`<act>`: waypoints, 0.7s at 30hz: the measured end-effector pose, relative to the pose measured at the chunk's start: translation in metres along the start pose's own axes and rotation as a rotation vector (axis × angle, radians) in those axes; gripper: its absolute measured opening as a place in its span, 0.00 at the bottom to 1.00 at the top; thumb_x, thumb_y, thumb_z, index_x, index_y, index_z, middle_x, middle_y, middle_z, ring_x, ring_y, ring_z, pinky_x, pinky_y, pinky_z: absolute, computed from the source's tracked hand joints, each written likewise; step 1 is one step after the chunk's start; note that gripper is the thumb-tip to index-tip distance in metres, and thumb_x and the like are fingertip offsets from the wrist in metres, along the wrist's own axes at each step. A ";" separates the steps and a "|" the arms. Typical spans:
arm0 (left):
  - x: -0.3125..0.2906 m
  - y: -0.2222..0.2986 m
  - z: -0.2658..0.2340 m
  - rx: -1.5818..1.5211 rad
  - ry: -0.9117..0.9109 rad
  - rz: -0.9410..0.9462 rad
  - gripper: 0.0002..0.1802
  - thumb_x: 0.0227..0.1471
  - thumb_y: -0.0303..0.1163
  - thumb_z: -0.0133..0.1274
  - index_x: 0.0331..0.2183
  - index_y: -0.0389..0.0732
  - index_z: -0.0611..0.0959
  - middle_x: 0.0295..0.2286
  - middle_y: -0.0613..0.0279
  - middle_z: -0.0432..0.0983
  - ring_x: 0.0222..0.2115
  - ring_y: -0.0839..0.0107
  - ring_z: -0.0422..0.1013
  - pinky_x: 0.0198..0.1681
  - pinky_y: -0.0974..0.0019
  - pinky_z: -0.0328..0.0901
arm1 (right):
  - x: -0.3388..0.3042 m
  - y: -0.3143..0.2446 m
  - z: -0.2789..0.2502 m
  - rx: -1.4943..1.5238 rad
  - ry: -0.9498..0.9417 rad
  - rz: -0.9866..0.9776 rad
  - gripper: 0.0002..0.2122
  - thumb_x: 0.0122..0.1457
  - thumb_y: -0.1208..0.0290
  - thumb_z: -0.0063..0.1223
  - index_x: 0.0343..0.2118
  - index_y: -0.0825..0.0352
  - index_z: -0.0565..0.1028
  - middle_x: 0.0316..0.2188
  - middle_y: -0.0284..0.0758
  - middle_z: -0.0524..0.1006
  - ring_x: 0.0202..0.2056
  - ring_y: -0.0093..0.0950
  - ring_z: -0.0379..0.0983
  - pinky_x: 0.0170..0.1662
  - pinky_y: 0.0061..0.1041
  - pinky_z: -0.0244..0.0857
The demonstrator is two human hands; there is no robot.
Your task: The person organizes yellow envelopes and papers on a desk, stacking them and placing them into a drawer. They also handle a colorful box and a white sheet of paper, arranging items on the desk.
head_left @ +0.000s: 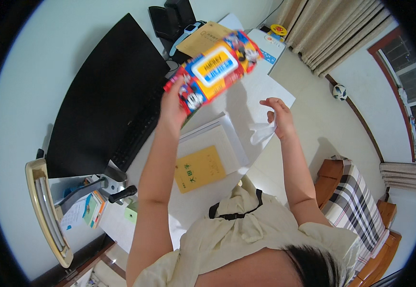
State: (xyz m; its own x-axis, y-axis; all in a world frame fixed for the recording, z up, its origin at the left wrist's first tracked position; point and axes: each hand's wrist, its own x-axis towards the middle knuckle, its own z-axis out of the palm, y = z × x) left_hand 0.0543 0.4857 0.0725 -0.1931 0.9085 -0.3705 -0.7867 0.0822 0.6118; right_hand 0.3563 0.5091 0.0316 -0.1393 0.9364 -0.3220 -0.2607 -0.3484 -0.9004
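My left hand [172, 106] grips one end of a pack of wet wipes [216, 67], red, blue and yellow with cartoon figures and a white-rimmed lid that is closed. The pack is held up over the far part of the white desk [247, 103]. In my right hand [281, 117], at the desk's right edge, is a white wipe [260, 131] that hangs down beside the palm. Its fingers are curled. Below the pack, a yellow exercise book [200, 170] lies on white papers [239, 152].
A large black monitor [107, 103] and a black keyboard [131, 136] stand on the left. Behind the pack are a brown envelope [203, 42] and dark speakers [169, 20]. A desk lamp [50, 213] reaches in at lower left. On the right are a bed [356, 201] and a ball [340, 92].
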 end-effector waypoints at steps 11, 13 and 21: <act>0.120 0.042 0.036 -0.010 0.181 0.078 0.17 0.52 0.34 0.50 0.43 0.38 0.69 0.42 0.51 0.71 0.40 0.61 0.71 0.41 0.56 0.69 | 0.027 0.063 -0.031 -0.381 0.122 -0.019 0.06 0.56 0.70 0.45 0.31 0.66 0.71 0.27 0.30 0.77 0.18 0.13 0.57 0.22 0.14 0.54; 0.147 0.039 0.022 0.005 0.142 0.074 0.17 0.52 0.33 0.50 0.44 0.39 0.69 0.42 0.51 0.71 0.40 0.61 0.71 0.40 0.57 0.69 | 0.028 0.063 -0.029 -0.399 0.130 0.012 0.06 0.56 0.70 0.45 0.31 0.66 0.71 0.27 0.30 0.77 0.18 0.13 0.57 0.22 0.14 0.54; 0.159 0.032 0.036 0.178 0.214 0.052 0.16 0.51 0.32 0.51 0.42 0.39 0.72 0.39 0.53 0.73 0.38 0.61 0.72 0.39 0.56 0.70 | 0.033 0.076 -0.043 -0.403 0.167 0.019 0.06 0.55 0.70 0.46 0.30 0.67 0.72 0.25 0.30 0.77 0.17 0.13 0.56 0.21 0.14 0.54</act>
State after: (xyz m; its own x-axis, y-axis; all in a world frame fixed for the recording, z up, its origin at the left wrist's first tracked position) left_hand 0.0193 0.6477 0.0584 -0.3649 0.8076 -0.4632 -0.6607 0.1259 0.7400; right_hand 0.3728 0.5158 -0.0597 0.0241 0.9355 -0.3525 0.1384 -0.3523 -0.9256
